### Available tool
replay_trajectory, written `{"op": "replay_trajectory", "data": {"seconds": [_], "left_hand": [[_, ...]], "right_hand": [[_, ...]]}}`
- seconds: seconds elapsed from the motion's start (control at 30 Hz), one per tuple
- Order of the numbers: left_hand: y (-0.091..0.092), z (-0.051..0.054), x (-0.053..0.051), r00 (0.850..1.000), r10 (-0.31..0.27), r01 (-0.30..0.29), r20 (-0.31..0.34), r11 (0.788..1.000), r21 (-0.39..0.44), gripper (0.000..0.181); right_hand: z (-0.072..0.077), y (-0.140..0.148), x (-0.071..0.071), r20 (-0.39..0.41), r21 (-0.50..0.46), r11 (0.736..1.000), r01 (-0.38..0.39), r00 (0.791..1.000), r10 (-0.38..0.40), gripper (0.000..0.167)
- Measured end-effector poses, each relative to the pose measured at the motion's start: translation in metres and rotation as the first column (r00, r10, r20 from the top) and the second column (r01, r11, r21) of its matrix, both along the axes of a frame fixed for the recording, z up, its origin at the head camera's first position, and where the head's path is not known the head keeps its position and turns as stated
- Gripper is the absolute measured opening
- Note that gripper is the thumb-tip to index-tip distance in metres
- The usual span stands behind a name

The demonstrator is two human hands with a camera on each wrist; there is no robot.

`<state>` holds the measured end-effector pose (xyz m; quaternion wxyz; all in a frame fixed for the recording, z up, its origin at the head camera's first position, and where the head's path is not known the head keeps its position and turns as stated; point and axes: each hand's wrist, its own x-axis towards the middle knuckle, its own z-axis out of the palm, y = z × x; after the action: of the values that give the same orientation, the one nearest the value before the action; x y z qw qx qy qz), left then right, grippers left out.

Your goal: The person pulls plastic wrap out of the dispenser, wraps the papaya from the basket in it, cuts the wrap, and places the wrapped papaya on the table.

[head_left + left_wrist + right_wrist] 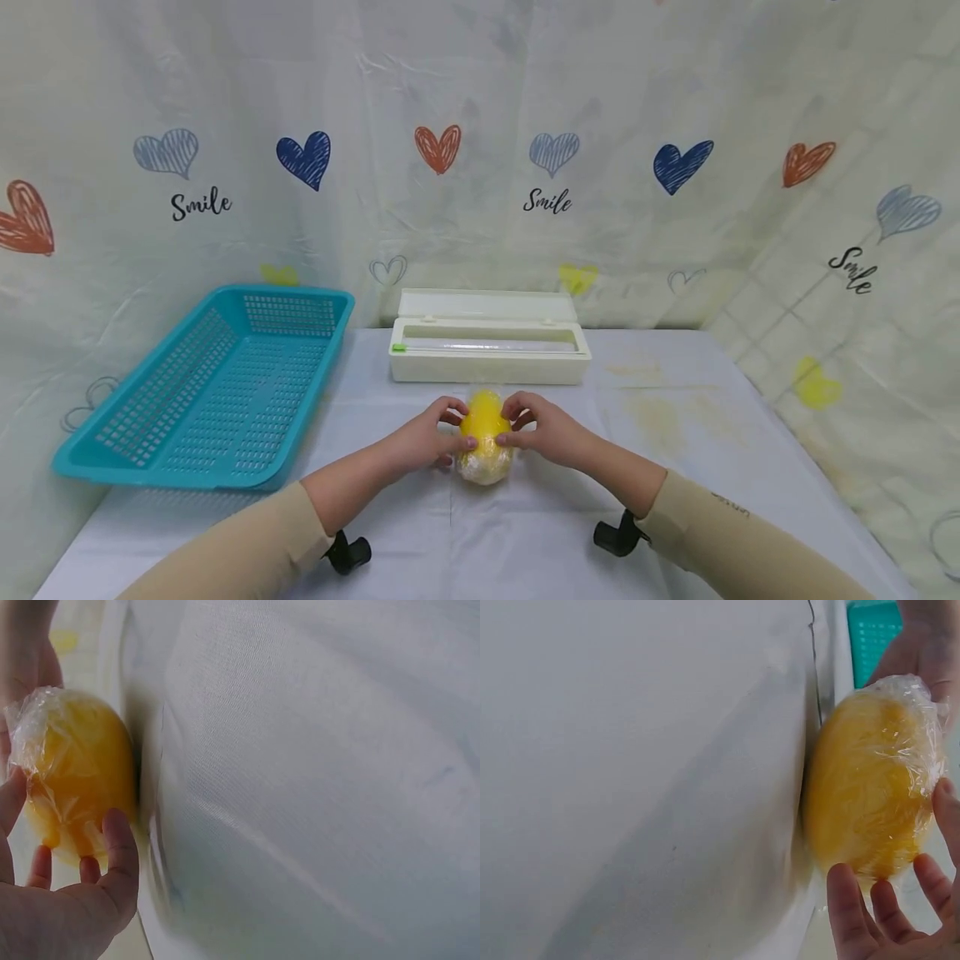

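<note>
A smooth yellow oval thing, like a fruit, wrapped in clear cling film (pixel 484 429), lies on the white cloth at the middle. My left hand (pixel 429 435) holds its left side with bent fingers and thumb. On the opposite side my right hand (pixel 549 427) holds it the same way. In the left wrist view, crinkled film gathers over the wrapped yellow thing (pixel 82 769), with the left fingertips against it. From the right wrist, the right fingers (pixel 885 907) touch its lower end. Behind it stands a white cling film dispenser (pixel 487 369), lid up.
Inside the dispenser lies a clear roll, with a green piece (pixel 399 347) at the slot's left end. A turquoise plastic basket (pixel 296 417) with perforated sides stands at the left. Behind the table hangs a white curtain (pixel 480 83) printed with hearts.
</note>
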<state>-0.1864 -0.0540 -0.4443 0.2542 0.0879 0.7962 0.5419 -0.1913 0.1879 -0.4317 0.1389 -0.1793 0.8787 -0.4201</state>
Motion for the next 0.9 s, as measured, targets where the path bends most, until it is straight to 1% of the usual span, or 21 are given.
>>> {"op": "replay_trajectory", "data": {"seconds": [0.13, 0.27, 0.33, 0.37, 0.43, 0.5, 0.6, 0.7, 0.8, 0.9], "left_hand": [[0.000, -0.003, -0.002, 1.000, -0.011, 0.011, 0.014, 1.000, 0.002, 0.058], [0.000, -0.006, -0.002, 1.000, 0.005, -0.005, 0.028, 1.000, -0.005, 0.060], [-0.001, -0.004, 0.004, 0.999, 0.031, -0.031, 0.021, 0.999, -0.014, 0.061], [-0.001, -0.003, 0.008, 0.999, 0.045, -0.045, 0.009, 0.999, -0.031, 0.062], [-0.001, 0.000, 0.019, 0.998, 0.065, -0.067, -0.026, 0.996, -0.066, 0.066], [-0.002, 0.004, 0.031, 0.995, 0.072, -0.079, -0.069, 0.991, -0.108, 0.071], [0.001, 0.009, 0.043, 0.989, 0.056, -0.077, -0.138, 0.985, -0.155, 0.078], [0.005, 0.013, 0.047, 0.980, 0.046, -0.080, -0.192, 0.981, -0.174, 0.084], [0.009, 0.014, 0.048, 0.977, 0.035, -0.073, -0.212, 0.982, -0.173, 0.087], [0.014, 0.012, 0.047, 0.977, 0.019, -0.058, -0.213, 0.982, -0.178, 0.089]], "right_hand": [[0.001, 0.000, 0.001, -0.011, 0.009, 1.000, -0.016, 1.000, 0.016, 0.036], [0.003, 0.000, 0.004, -0.038, 0.011, 1.000, -0.019, 0.999, 0.019, 0.035], [0.004, 0.000, 0.005, -0.051, 0.012, 1.000, -0.018, 0.999, 0.018, 0.035], [0.003, 0.000, 0.006, -0.062, 0.014, 1.000, -0.022, 0.998, 0.023, 0.035], [0.004, 0.001, 0.005, -0.090, 0.018, 0.999, -0.040, 0.995, 0.041, 0.035], [0.006, 0.002, 0.003, -0.129, 0.032, 0.997, -0.076, 0.989, 0.079, 0.036], [0.010, 0.009, -0.006, -0.188, 0.059, 0.988, -0.144, 0.970, 0.152, 0.041], [0.013, 0.017, -0.020, -0.208, 0.092, 0.975, -0.201, 0.954, 0.216, 0.050], [0.016, 0.022, -0.034, -0.153, 0.120, 0.963, -0.243, 0.954, 0.259, 0.058], [0.017, 0.024, -0.045, -0.090, 0.146, 0.945, -0.294, 0.947, 0.309, 0.065]]}}
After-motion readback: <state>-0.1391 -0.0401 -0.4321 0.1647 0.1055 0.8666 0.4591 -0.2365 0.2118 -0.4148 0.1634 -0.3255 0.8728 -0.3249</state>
